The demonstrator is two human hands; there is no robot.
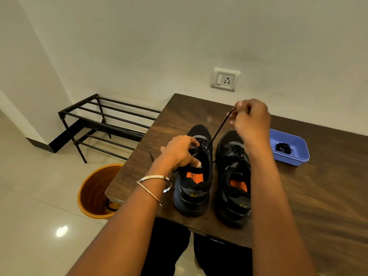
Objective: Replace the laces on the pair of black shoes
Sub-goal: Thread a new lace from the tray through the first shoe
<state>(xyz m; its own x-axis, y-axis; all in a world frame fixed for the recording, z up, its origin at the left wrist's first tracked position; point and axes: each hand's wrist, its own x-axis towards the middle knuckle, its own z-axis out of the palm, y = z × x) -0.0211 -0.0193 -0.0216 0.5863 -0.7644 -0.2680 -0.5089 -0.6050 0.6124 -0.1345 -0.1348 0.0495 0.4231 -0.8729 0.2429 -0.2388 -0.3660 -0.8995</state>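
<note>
Two black shoes with orange insoles stand side by side on the dark wooden table (318,196), toes pointing away from me. My left hand (182,151) grips the tongue and collar of the left shoe (192,188). My right hand (252,118) is raised above the shoes and pinches a black lace (219,130), which runs taut down to the left shoe's eyelets. The right shoe (234,176) is laced and untouched. A loose lace end (151,156) hangs over the table's left edge.
A blue plastic tray (298,156) at the right holds a coiled black lace (283,147). An orange bucket (95,188) stands on the tiled floor left of the table, with a black metal shoe rack (103,124) behind it. A wall socket (225,79) sits above the table.
</note>
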